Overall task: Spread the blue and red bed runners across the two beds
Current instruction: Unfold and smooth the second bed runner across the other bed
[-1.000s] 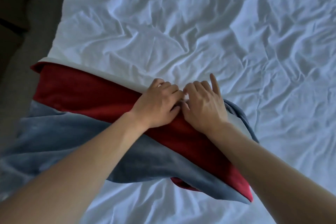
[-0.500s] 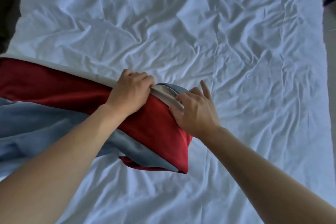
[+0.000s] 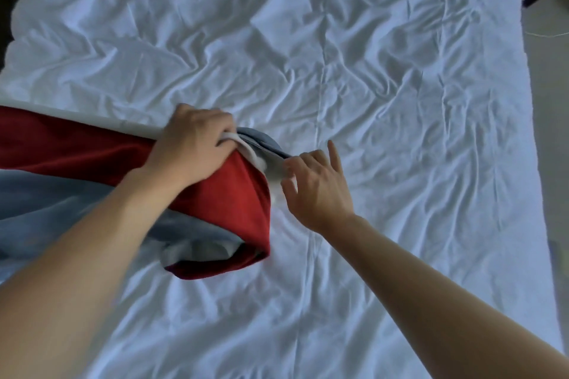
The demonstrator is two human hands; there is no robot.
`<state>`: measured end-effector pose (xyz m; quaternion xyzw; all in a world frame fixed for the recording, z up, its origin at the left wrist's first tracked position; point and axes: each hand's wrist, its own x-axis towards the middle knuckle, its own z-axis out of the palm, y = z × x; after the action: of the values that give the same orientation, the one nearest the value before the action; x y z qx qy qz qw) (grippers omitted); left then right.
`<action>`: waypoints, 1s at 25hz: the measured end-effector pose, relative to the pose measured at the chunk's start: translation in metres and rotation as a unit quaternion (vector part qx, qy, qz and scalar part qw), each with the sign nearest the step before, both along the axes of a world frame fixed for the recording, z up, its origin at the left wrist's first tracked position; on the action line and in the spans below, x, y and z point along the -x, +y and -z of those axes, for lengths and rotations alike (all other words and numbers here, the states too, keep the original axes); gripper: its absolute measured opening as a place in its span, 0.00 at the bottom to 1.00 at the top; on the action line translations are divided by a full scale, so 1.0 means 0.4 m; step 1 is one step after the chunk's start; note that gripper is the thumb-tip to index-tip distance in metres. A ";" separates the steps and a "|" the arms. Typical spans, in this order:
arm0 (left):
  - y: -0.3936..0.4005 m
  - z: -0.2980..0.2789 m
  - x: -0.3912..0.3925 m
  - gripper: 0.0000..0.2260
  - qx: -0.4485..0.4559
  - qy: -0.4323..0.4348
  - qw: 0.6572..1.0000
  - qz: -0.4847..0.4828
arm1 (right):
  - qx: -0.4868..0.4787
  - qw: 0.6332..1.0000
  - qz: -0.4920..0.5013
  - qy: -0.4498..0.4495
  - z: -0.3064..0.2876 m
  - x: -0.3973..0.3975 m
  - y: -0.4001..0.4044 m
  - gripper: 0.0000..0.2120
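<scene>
A wrinkled white bed sheet (image 3: 354, 40) fills nearly the whole view; across its left half lies the folded bed runner (image 3: 240, 203), red on top with a blue layer below and a white edge along the far side, its folded end reaching about the middle of the bed; the left hand (image 3: 192, 144) sits on the runner's far corner with fingers curled tight round the white edge; the right hand (image 3: 317, 184) is just beside that end, its fingers (image 3: 291, 160) bent and pinching the blue layer where it peeks out, index finger raised straight; no writing or label is readable.
</scene>
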<state>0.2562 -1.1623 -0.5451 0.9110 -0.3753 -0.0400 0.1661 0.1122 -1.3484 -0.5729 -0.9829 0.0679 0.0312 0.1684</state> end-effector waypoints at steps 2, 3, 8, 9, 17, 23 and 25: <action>0.078 -0.020 -0.062 0.09 -0.056 -0.017 0.996 -0.066 | 0.003 0.998 0.038 0.050 0.020 0.002 -0.008 0.19; 0.118 -0.029 -0.088 0.10 -0.098 -0.006 0.991 -0.094 | 0.000 0.996 0.051 0.070 0.033 -0.003 -0.005 0.24; 0.096 -0.035 -0.114 0.05 -0.156 0.060 0.984 -0.067 | -0.046 0.990 0.105 0.078 0.079 -0.064 0.064 0.21; 0.066 -0.029 -0.105 0.09 -0.139 0.078 0.986 -0.043 | -0.068 0.988 0.118 0.074 0.083 -0.077 0.076 0.20; -0.080 -0.006 -0.069 0.12 -0.176 0.122 0.970 0.114 | -0.087 0.985 0.150 -0.006 0.053 -0.127 0.050 0.14; -0.081 -0.022 -0.125 0.06 -0.176 0.138 0.967 0.120 | 0.065 0.973 0.201 0.097 0.024 -0.064 -0.095 0.15; -0.092 -0.027 -0.118 0.06 -0.163 0.127 0.971 0.120 | 0.069 0.972 0.213 0.073 0.016 -0.068 -0.089 0.15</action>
<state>0.3036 -1.1992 -0.5342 0.8617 -0.4458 -0.2358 0.0555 0.1394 -1.3839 -0.5793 -0.9501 0.2898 0.0613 0.0978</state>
